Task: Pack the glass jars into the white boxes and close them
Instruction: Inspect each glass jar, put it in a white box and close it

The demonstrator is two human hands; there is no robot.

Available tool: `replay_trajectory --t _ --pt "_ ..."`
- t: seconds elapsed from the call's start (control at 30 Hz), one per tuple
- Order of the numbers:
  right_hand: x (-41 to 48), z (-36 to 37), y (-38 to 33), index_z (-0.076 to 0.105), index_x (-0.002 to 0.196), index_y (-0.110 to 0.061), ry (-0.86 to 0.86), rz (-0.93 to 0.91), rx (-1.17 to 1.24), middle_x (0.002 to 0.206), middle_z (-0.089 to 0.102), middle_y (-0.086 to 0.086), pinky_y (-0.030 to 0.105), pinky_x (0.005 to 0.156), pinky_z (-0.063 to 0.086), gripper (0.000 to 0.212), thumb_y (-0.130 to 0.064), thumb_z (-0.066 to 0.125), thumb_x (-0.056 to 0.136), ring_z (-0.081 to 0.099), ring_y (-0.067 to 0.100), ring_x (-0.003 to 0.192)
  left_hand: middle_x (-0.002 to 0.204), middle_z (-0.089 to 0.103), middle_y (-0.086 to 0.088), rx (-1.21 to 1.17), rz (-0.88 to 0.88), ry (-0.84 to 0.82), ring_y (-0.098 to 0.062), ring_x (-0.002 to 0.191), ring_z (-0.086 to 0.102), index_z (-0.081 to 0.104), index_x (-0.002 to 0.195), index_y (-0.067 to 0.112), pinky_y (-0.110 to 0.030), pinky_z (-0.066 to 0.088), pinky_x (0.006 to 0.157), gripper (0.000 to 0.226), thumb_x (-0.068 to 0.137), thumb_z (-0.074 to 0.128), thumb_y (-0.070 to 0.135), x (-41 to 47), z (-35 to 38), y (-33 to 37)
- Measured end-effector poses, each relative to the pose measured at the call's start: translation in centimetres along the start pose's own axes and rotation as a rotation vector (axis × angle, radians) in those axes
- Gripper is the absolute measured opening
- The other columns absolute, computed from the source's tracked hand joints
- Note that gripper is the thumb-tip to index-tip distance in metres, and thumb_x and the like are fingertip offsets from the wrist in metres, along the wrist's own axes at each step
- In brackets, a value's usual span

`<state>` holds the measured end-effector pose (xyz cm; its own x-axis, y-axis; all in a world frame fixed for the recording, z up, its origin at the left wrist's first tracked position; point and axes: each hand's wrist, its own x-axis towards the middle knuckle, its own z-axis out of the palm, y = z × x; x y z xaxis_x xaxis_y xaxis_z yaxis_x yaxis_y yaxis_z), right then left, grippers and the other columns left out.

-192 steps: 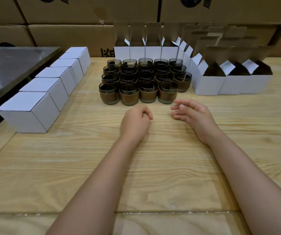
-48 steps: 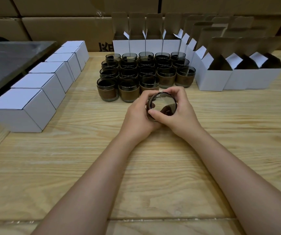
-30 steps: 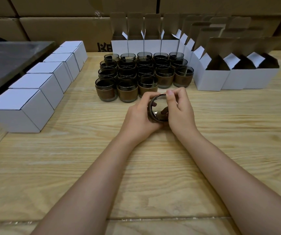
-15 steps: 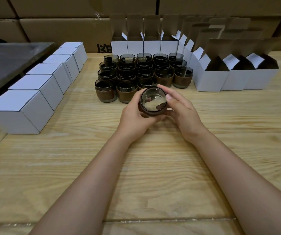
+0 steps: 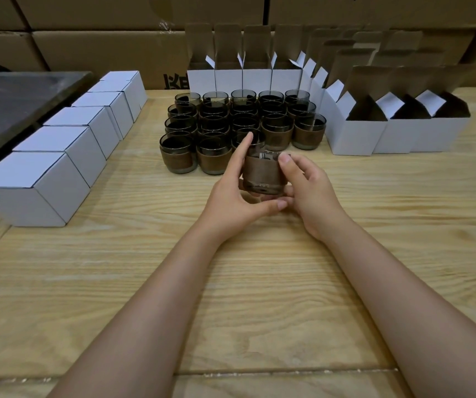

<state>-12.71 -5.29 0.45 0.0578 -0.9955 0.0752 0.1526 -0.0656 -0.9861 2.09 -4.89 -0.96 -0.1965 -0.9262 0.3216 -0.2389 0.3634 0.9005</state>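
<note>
On our wooden table (image 5: 265,282), closed white boxes (image 5: 58,170) line the left, open boxes (image 5: 354,136) the far right, jars (image 5: 177,159) clustered between. Near those, our left hand (image 5: 231,196) and right hand (image 5: 311,193) grip one glass jar (image 5: 262,175), fingers curled round it.

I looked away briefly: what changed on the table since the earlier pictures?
The left hand and right hand rose from the table, took a jar from the front row, turned it, and hold it roughly upright. The closed boxes, open boxes and other jars stayed put.
</note>
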Motion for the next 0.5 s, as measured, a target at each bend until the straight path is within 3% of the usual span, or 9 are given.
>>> replay_trajectory --t 0.1,0.17,0.23,0.33,0.5 --pt "-0.1 0.48 -0.09 0.064 0.101 -0.02 0.092 0.013 0.01 0.089 0.074 0.007 0.033 0.052 0.058 0.027 -0.043 0.053 0.095 0.072 0.032 0.074 0.143 0.045 0.012 0.013 0.02 -0.024 0.0 0.122 0.051 0.021 0.147 0.048 -0.029 0.048 0.101 0.106 0.069 0.087 0.018 0.07 0.07 -0.1" --pt "-0.14 0.54 -0.21 0.065 0.095 -0.025 0.11 0.016 -0.026 0.083 0.074 0.009 0.029 0.044 0.053 0.029 -0.048 0.048 0.096 0.07 0.031 0.065 0.141 0.046 0.013 0.009 0.021 -0.015 0.002 0.113 0.056 0.024 0.147 0.045 -0.025 0.05 0.095 0.099 0.073 0.083 0.017 0.11 0.18 -0.14" --pt "-0.22 0.54 -0.39 0.066 0.092 -0.028 0.112 0.011 -0.072 0.078 0.074 0.01 0.028 0.041 0.052 0.032 -0.051 0.044 0.097 0.069 0.032 0.059 0.138 0.05 0.009 -0.003 0.006 -0.006 -0.004 0.107 0.06 0.029 0.147 0.04 -0.03 0.052 0.093 0.092 0.075 0.081 0.016 0.16 0.29 -0.1" --pt "-0.41 0.49 -0.46 0.068 0.095 -0.026 0.095 -0.018 -0.071 0.087 0.075 0.008 0.028 0.047 0.053 0.031 -0.048 0.045 0.098 0.073 0.025 0.072 0.136 0.051 0.001 -0.017 -0.024 -0.009 -0.008 0.111 0.059 0.033 0.147 0.038 -0.037 0.052 0.096 0.088 0.076 0.081 0.018 0.26 0.33 -0.02" --pt "-0.73 0.48 -0.35 0.058 0.121 -0.021 0.003 -0.074 0.006 0.115 0.065 0.005 0.033 0.061 0.058 0.032 -0.037 0.054 0.093 0.069 0.022 0.096 0.134 0.054 0.003 -0.005 -0.046 -0.007 -0.016 0.126 0.05 0.033 0.146 0.036 -0.04 0.045 0.104 0.082 0.078 0.079 0.028 0.29 0.29 -0.12"
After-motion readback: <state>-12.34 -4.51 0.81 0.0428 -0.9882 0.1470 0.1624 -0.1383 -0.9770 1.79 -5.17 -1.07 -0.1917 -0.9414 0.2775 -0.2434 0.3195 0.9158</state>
